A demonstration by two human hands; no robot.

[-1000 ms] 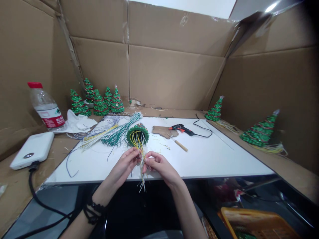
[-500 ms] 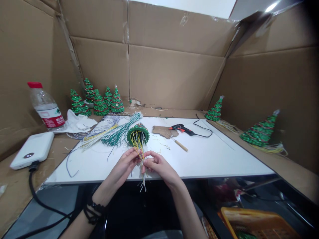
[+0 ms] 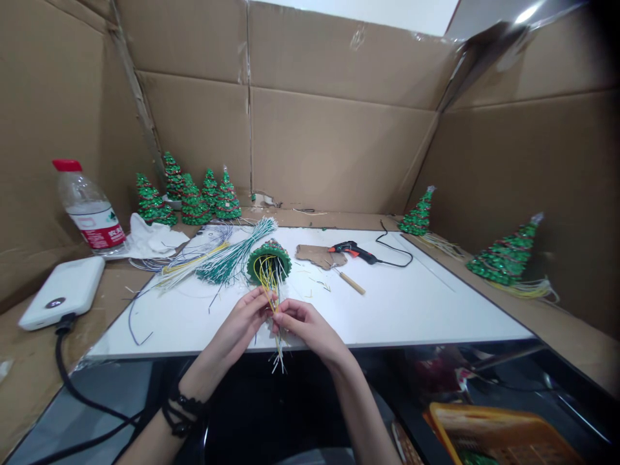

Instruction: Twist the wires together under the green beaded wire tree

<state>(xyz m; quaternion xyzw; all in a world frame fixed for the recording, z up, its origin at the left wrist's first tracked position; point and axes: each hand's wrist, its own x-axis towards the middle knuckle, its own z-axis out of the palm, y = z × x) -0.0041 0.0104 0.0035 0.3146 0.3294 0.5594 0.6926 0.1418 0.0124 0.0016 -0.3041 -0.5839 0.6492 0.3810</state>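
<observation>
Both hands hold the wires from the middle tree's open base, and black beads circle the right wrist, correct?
Wrong wrist: the head view shows the black beads on the left one. Left hand and right hand hold the wires, as stated.

Pinching, with left hand (image 3: 249,316) and right hand (image 3: 310,326) close together and apparently several at a time, yellow and white wires (image 3: 272,284) trailing from the hollow base (image 3: 251,266) of a green tree (image 3: 272,247) lying on the white surface (image 3: 426,310) beside a green-and-white wire bundle (image 3: 235,256) and near a black glue gun (image 3: 357,251).
</observation>
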